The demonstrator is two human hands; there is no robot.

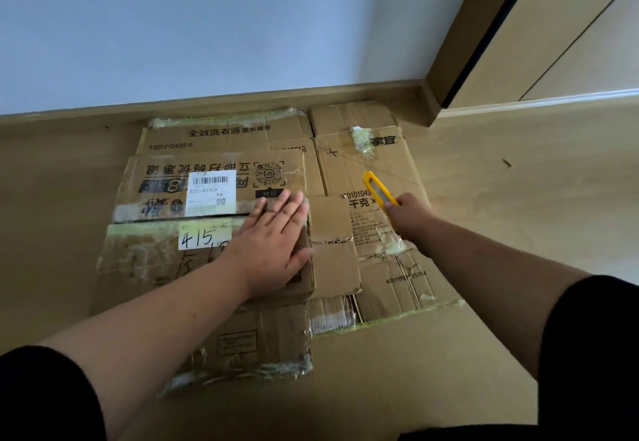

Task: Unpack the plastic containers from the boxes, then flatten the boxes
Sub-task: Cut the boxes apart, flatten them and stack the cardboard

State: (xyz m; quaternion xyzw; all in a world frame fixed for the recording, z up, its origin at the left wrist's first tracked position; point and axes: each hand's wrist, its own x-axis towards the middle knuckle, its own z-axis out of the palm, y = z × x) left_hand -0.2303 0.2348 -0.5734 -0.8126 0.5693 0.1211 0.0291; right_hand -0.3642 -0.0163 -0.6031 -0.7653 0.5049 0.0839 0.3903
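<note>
- Two flattened boxes [214,233] lay side by side, long axes toward the wall
- left hand [273,243] pressed flat, fingers spread, on the nearer one
- right hand [408,215] gripped a yellow knife [378,191], blade pointing away over the right-hand box [373,171]

A pale grey-white wall [207,25] filled the upper part of the scene, from ten to one o'clock. Along its foot ran a tan skirting board [242,98], meeting the wood-tone floor [518,171], which spread out on every side. At two o'clock stood a beige door [553,32] in a matching door frame [460,36], a dark gap showing between them. A small dark speck [506,163] lay on the floor at about three o'clock.
</note>
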